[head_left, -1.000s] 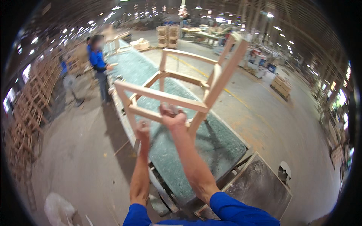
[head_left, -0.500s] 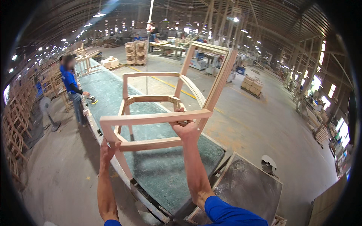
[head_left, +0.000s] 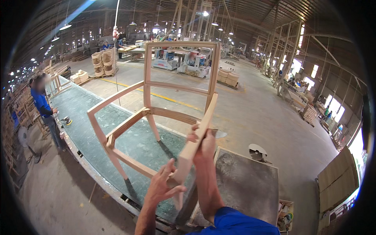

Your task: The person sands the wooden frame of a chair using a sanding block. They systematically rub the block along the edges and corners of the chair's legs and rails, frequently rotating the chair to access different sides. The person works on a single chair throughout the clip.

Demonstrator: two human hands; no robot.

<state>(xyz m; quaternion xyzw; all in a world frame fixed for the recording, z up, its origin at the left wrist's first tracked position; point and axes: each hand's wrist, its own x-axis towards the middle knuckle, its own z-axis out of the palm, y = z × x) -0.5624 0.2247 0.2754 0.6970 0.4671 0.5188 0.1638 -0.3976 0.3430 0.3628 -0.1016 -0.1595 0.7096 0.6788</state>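
A bare wooden armchair frame (head_left: 172, 113) stands on the long green-topped bench (head_left: 86, 109), its backrest on the far side and its seat an open ring of rails. My right hand (head_left: 205, 147) is wrapped round the chair's right armrest (head_left: 196, 143), about midway along. At the front end of that armrest is my left hand (head_left: 160, 186), its fingers spread against or just beside the corner; contact is hard to make out. The right front leg is partly hidden behind my hands.
A dark-topped table (head_left: 246, 176) adjoins the bench at right, with a round blade-like disc (head_left: 256, 152) beyond it. A co-worker in blue (head_left: 41, 102) stands at the bench's left side near a sander (head_left: 67, 120). A fan (head_left: 24, 139) stands on the floor behind.
The chair has turned, its backrest swinging from the right to the far side. My left hand has loosened from the front leg and spread its fingers; my right hand keeps the armrest.
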